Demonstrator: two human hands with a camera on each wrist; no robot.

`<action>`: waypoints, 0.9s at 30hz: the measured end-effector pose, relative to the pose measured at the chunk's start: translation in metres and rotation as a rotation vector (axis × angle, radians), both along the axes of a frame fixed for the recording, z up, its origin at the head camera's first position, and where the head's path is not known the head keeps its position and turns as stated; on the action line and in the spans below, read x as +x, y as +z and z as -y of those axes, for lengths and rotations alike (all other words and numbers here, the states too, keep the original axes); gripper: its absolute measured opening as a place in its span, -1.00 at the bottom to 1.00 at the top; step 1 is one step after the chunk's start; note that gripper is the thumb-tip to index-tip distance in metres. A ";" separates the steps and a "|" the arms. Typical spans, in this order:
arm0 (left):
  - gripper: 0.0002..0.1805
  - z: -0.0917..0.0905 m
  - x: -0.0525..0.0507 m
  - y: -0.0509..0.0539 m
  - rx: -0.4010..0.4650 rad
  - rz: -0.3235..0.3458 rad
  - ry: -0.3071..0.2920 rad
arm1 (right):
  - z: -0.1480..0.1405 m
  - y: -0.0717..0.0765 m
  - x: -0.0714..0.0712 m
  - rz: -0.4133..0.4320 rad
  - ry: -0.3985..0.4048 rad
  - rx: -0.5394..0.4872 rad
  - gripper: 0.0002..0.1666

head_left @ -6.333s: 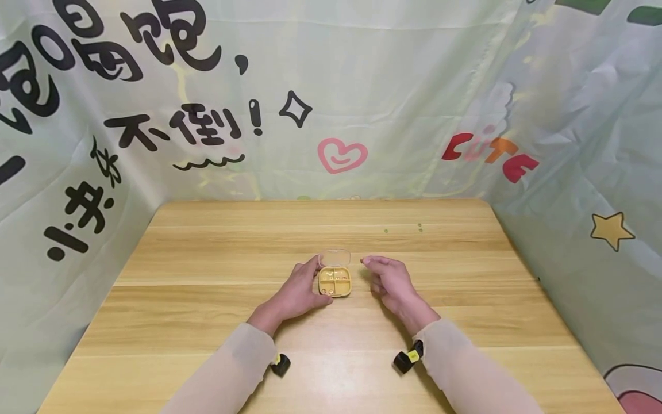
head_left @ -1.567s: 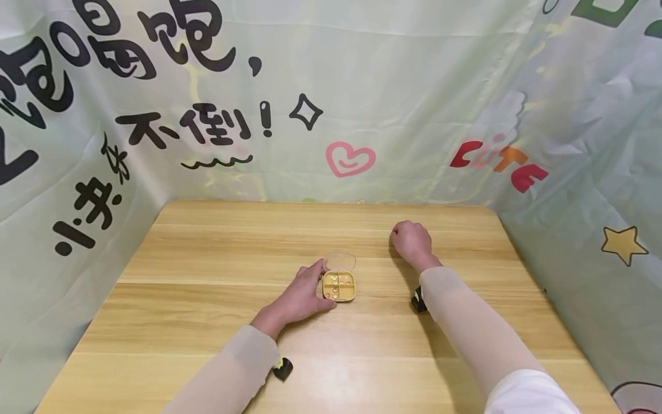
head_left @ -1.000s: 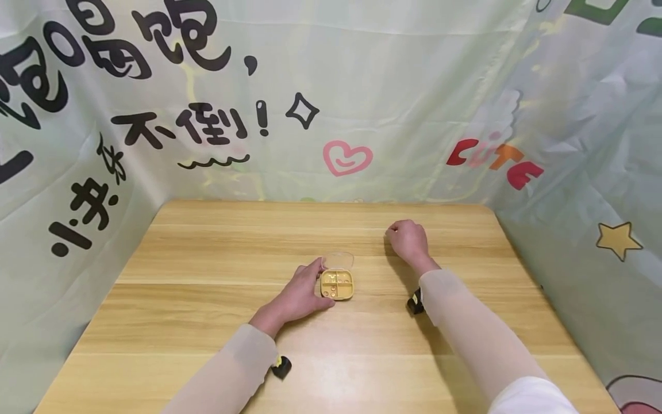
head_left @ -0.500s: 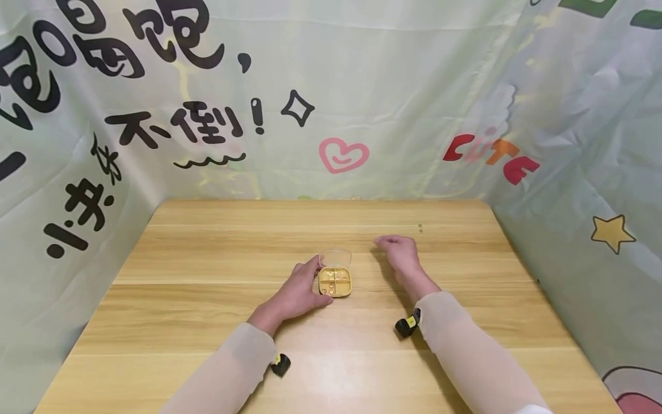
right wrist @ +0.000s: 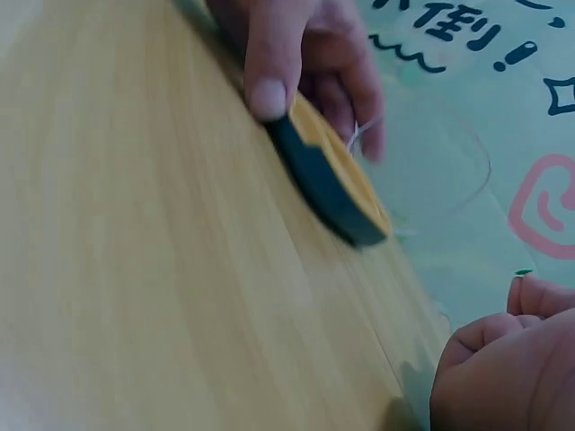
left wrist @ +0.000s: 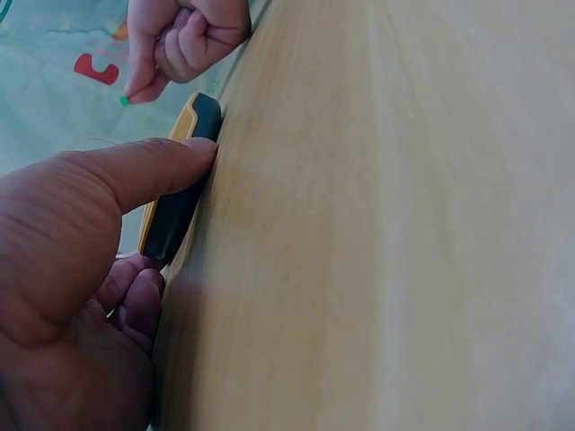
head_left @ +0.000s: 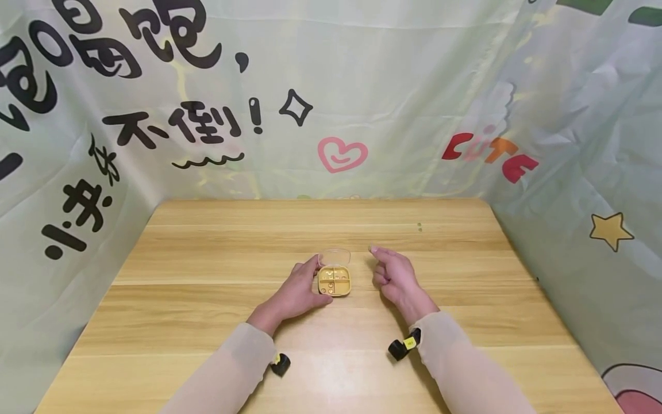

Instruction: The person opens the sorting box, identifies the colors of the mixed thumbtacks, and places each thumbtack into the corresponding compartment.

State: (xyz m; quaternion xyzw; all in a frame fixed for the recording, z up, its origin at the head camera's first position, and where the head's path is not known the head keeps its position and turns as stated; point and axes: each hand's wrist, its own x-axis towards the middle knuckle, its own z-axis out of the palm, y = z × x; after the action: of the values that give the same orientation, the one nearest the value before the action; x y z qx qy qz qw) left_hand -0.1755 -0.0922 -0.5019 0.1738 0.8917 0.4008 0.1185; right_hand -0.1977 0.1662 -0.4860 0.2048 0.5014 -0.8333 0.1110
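A yellow pill box point(head_left: 334, 281) stands in mid-table with its clear lid point(head_left: 334, 257) raised at the back. Its compartments hold several tiny orange-brown pieces; the front right one shows none. My left hand point(head_left: 296, 292) holds the box from its left side, thumb at the front edge and fingers at the back. Dark green covers the box's outer side point(left wrist: 175, 220) in the left wrist view. To the right of the box, raised off the table, my right hand point(head_left: 397, 279) pinches a tiny green piece point(left wrist: 124, 101) between thumb and forefinger, its other fingers curled.
Two more tiny green pieces point(head_left: 420, 227) lie toward the back right of the wooden table point(head_left: 207, 247). A printed cloth point(head_left: 403, 103) hangs behind the table and along its sides.
From the back right, my right hand has come nearer the box with a green piece, one fewer on the table. The reddish piece it held earlier is out of its fingers. My left hand stays put.
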 end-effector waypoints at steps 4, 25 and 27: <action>0.20 0.000 0.000 0.000 -0.003 0.002 0.001 | 0.004 0.000 0.009 0.014 -0.001 -0.212 -0.85; 0.20 0.000 0.000 0.000 -0.003 0.007 0.000 | 0.009 -0.009 0.024 0.040 -0.026 -0.620 -0.69; 0.20 0.000 0.000 0.000 -0.001 0.006 0.000 | 0.009 -0.009 0.024 0.037 -0.023 -0.624 -0.68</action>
State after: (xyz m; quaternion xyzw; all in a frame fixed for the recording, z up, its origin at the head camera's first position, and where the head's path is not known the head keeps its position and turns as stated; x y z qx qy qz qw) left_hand -0.1754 -0.0924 -0.5014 0.1727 0.8915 0.4007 0.1216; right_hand -0.1735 0.1572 -0.4950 0.1814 0.2170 -0.9443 0.1681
